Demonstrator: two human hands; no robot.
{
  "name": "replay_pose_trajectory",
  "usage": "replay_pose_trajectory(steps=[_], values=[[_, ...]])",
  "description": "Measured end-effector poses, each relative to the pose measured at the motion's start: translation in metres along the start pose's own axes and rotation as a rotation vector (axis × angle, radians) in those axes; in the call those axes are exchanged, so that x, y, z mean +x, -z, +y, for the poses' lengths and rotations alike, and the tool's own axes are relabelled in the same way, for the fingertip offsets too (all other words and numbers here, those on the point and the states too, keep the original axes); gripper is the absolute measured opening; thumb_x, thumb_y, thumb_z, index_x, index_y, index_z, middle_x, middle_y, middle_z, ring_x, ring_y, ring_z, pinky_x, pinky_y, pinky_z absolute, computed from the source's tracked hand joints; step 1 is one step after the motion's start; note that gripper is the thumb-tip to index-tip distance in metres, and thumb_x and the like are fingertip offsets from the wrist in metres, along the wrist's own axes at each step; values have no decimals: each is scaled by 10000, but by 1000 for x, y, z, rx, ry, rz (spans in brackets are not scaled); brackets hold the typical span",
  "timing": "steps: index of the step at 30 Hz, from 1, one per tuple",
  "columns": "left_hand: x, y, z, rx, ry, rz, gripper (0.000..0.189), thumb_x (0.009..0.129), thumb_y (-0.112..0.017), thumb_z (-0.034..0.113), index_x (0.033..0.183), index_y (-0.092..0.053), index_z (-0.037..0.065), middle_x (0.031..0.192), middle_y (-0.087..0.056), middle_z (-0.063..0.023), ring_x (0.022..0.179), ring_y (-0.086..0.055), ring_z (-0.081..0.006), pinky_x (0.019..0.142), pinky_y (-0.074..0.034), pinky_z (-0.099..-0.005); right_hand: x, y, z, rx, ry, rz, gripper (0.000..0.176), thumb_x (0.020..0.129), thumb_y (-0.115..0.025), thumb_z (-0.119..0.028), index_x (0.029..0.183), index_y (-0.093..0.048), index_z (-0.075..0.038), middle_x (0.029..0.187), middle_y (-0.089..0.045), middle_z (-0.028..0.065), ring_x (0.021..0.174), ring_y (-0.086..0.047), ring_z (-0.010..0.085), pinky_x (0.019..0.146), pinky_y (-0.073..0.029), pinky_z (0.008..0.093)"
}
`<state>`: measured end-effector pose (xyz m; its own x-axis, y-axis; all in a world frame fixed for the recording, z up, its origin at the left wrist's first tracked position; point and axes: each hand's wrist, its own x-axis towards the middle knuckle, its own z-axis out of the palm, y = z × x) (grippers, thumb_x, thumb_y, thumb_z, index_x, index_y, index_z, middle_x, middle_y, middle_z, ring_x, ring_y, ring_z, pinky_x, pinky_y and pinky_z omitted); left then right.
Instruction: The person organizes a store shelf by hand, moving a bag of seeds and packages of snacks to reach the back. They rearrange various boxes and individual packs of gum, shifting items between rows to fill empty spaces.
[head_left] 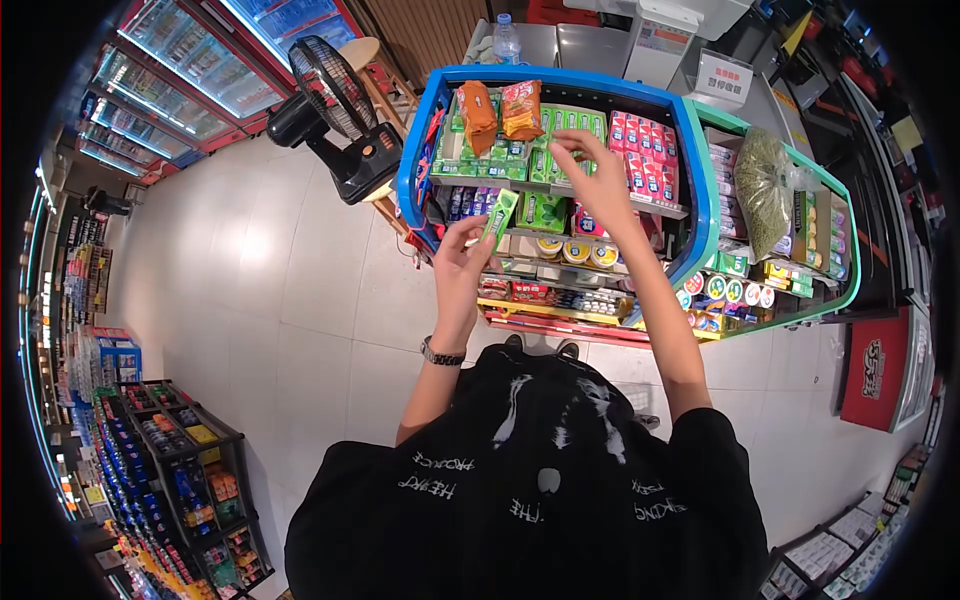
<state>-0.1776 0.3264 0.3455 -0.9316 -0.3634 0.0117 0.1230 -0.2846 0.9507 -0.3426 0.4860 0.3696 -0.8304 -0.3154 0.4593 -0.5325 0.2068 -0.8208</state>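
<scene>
My left hand (461, 252) is closed around a slim green pack of chewing gum (501, 213), held tilted in front of the rack's lower shelf. Bent over the upper shelf, my right hand (598, 182) has thumb and forefinger apart, and I see nothing between them. Close to its fingertips stand rows of green gum packs (585, 122). Two orange snack bags (478, 117) lie on top of the green packs at the left. Pink and white packs (648, 150) fill the upper shelf's right side. Yellow-lidded round tubs (576, 252) sit on a shelf below.
The blue-framed rack (702, 215) adjoins a green-framed one (853, 235) carrying a large clear bag of green stuff (762, 195). A black fan (340, 125) stands to the left on a stool. A counter with a sign (725, 78) lies behind. Stocked shelves (190, 450) are at lower left.
</scene>
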Motion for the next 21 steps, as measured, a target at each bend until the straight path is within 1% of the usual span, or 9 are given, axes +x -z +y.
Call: replay_pose_trajectory(steps=[1, 4, 8, 10, 15, 17, 19, 20, 21], values=[[4, -4, 3, -72, 31, 3, 279, 940, -610, 62, 1198, -550, -25, 947, -579, -42, 729, -559, -88, 639, -478, -240, -6, -1, -5, -2, 4, -4, 367, 898, -682, -280, 1178, -618, -52, 948, -696, 74, 854, -658, 173, 762, -503, 329], [13, -17, 8, -124, 56, -35, 276, 931, -623, 75, 1182, -550, -12, 948, -566, -37, 715, -586, -113, 680, -520, -267, -20, -1, -18, 342, -267, -227, 406, 877, -723, -266, 1189, -608, -34, 977, -665, 63, 843, -632, 98, 740, -492, 256], [18, -33, 11, -203, 90, -108, 287, 925, -616, 65, 1190, -525, 5, 999, -582, -53, 744, -630, -142, 731, -561, -304, -29, 5, -27, 417, -289, -266, 386, 837, -758, -162, 1167, -608, -29, 919, -668, 46, 814, -617, 75, 731, -485, 233], [18, -40, 9, -222, 122, -141, 298, 927, -593, 48, 1203, -487, 15, 1071, -609, -95, 788, -658, -164, 763, -574, -332, -33, 7, -20, 442, -293, -259, 373, 833, -757, -140, 1156, -608, -27, 911, -667, 39, 819, -618, 74, 730, -484, 229], [17, -51, 0, -233, 146, -188, 298, 924, -621, 80, 1184, -490, 16, 1030, -564, -76, 781, -670, -197, 731, -571, -337, -41, 17, -18, 569, -361, -212, 343, 822, -747, -65, 1128, -600, -7, 883, -664, 42, 831, -621, 81, 730, -487, 218], [19, -54, 0, -153, 131, -201, 288, 940, -606, 106, 1192, -503, 12, 1027, -561, -74, 785, -670, -193, 721, -569, -325, -40, 21, -8, 589, -369, -197, 343, 833, -726, -52, 1144, -591, -5, 893, -666, 65, 821, -629, 93, 711, -494, 220], [22, -53, -3, -79, 130, -209, 259, 969, -567, 138, 1191, -530, 10, 1052, -595, -88, 806, -657, -171, 745, -556, -307, -27, 29, 3, 568, -384, -71, 356, 840, -714, -55, 1167, -583, -5, 912, -670, 87, 790, -646, 111, 675, -504, 224], [24, -51, -5, 22, 102, -217, 261, 973, -564, 150, 1194, -536, 14, 1054, -597, -88, 809, -655, -161, 737, -550, -296, -17, 34, 10, 445, -365, 18, 397, 831, -704, -53, 1204, -575, -24, 868, -678, 89, 759, -657, 119, 654, -515, 242], [26, -49, -8, 122, 73, -225, 263, 978, -560, 162, 1198, -541, 19, 1056, -599, -88, 812, -652, -151, 729, -544, -285, -4, 39, 25, 443, -364, 19, 397, 831, -704, -53, 1204, -575, -24, 868, -678, 89, 759, -657, 119, 654, -515, 242]])
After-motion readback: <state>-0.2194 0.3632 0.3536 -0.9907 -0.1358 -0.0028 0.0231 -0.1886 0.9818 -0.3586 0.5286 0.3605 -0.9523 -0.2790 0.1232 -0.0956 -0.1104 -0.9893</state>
